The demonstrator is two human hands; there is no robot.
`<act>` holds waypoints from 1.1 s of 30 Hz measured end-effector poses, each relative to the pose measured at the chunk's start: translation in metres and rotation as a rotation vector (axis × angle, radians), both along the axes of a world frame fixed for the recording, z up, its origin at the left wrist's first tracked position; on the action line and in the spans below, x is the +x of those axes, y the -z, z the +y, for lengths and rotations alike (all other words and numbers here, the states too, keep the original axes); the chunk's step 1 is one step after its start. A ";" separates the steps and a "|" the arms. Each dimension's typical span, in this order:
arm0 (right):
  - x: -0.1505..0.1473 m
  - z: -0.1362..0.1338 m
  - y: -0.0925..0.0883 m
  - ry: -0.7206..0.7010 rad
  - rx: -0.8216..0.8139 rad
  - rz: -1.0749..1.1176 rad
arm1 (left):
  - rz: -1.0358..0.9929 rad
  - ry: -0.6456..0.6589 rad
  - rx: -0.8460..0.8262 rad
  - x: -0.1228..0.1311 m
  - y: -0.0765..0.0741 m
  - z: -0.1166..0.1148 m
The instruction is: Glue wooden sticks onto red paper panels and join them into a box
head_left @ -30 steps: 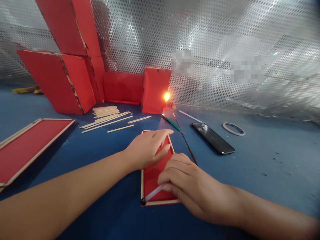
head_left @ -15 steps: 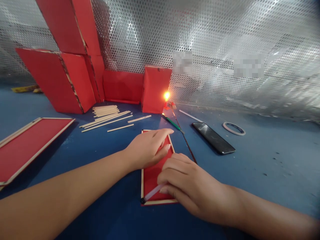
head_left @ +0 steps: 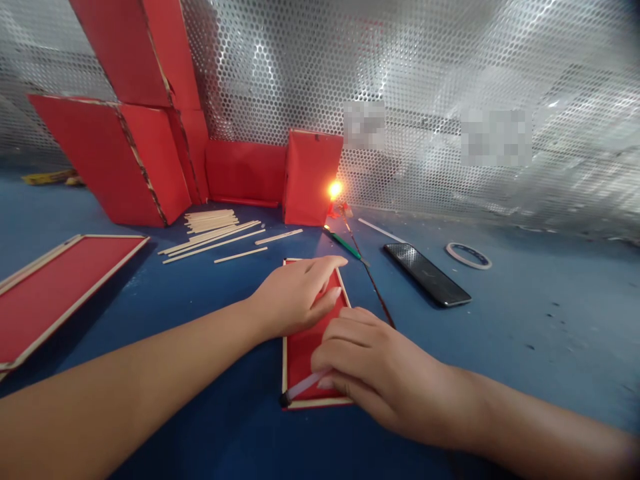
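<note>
A small red panel (head_left: 303,353) edged with thin wooden sticks lies flat before me. My left hand (head_left: 296,293) rests across its far half, thumb and index finger stretched apart toward the right edge. Between the fingers of my right hand (head_left: 373,367) is a translucent glue stick (head_left: 307,383). Its blackened tip touches the panel's near left corner. Both hands cover much of the panel's right side, and the left hand's other fingers are hidden.
Several wooden sticks (head_left: 215,239) lie behind the panel. A lit flame (head_left: 335,189) burns near red boxes (head_left: 311,179). A green-handled cutter (head_left: 343,243), a phone (head_left: 425,273) and a tape roll (head_left: 469,256) are to the right. Another framed red panel (head_left: 75,287) lies left.
My right hand and the glue stick have shifted very slightly left at the corner. The left hand stays in place on the panel.
</note>
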State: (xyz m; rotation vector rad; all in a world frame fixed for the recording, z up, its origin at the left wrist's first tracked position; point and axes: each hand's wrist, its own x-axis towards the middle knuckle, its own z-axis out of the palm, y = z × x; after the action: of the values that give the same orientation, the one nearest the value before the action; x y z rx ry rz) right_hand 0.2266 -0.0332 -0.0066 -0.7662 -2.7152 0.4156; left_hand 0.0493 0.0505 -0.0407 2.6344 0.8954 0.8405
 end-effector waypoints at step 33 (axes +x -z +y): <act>-0.001 0.004 0.004 -0.034 -0.019 0.006 | 0.018 0.021 0.033 0.001 0.002 0.000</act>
State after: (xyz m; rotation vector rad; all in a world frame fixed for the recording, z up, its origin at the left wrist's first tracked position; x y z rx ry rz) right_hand 0.2257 -0.0290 -0.0107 -0.7237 -2.7255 0.4514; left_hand 0.0507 0.0506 -0.0427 2.6793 0.8638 0.8346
